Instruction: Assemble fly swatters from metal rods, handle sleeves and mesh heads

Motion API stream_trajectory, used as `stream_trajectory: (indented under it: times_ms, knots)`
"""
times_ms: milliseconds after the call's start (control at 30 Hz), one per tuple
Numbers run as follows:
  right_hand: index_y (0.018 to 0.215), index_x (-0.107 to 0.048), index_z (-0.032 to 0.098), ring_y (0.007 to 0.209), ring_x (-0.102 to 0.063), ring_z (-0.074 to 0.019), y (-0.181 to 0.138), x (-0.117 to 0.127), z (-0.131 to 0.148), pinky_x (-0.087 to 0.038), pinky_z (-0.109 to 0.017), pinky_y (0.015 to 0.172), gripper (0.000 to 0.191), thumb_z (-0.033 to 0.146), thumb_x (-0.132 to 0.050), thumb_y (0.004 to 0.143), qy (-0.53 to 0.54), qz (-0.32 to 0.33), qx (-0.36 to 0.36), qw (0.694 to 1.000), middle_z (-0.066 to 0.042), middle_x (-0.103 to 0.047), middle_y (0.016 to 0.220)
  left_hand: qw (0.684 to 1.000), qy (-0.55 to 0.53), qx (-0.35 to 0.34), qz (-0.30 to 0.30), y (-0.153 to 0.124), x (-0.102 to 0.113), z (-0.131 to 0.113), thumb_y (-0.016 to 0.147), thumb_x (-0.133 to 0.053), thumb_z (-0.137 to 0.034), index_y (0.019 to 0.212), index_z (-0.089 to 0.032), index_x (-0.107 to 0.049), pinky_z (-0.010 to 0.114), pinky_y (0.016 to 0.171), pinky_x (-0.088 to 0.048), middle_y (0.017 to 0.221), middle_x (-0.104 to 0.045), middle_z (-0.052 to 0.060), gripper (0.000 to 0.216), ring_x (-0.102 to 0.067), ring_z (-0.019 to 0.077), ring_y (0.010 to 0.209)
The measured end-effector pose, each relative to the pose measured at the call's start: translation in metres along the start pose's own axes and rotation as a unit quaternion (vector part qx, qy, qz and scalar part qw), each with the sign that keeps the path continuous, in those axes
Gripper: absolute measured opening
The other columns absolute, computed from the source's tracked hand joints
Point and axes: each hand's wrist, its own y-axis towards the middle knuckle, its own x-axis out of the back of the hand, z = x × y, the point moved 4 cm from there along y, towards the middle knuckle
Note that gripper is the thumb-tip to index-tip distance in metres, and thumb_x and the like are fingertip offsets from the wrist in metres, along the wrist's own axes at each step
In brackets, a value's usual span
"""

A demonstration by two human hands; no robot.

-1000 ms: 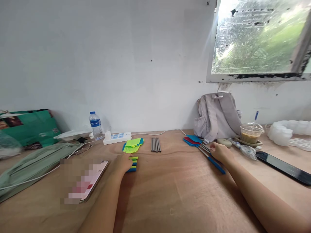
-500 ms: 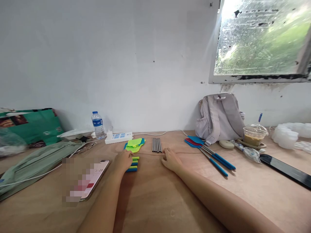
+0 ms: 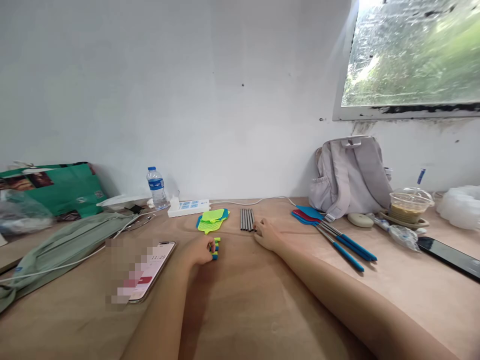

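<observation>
Several short blue and yellow-green handles point(image 3: 216, 241) lie side by side on the wooden tabletop. My left hand point(image 3: 200, 250) has its fingers curled over their left ends, closed on one of them; the fingertips partly hide which. Behind it is a loose pile of yellow-green and blue fly swatter heads point(image 3: 212, 220). Several thin metal tubes point(image 3: 246, 220) stand in a neat row at centre. My right hand point(image 3: 269, 235) rests at the near right end of the row, thumb and fingertips closed on the end of the rightmost tube.
Fly swatters point(image 3: 337, 240) with blue and red heads lie to the right, before a grey backpack point(image 3: 350, 175). A drink cup point(image 3: 408, 205) and a black phone point(image 3: 450, 257) are farther right. On the left are a lit phone point(image 3: 153, 270), water bottle point(image 3: 156, 187) and power strip point(image 3: 188, 207).
The whole view has shifted slightly. My left hand has curled its fingers more over the handles. My right fingertips have come against the rightmost metal tube, which now leans a little.
</observation>
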Motion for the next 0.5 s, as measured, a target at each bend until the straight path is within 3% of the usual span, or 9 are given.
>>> stream_trajectory:
  times_ms: [500]
  knots:
    - [0.089, -0.056, 0.014, 0.085, -0.057, -0.0238, -0.004, 0.009, -0.017, -0.039, -0.030, 0.066, 0.022, 0.030, -0.042, 0.083, -0.057, 0.011, -0.146, 0.988, -0.014, -0.060, 0.094, 0.999, -0.003, -0.041, 0.024, 0.004, -0.006, -0.003, 0.045, -0.050, -0.005, 0.066, -0.019, -0.055, 0.021, 0.052, -0.033, 0.069, -0.059, 0.000, 0.026, -0.055, 0.0158, 0.065]
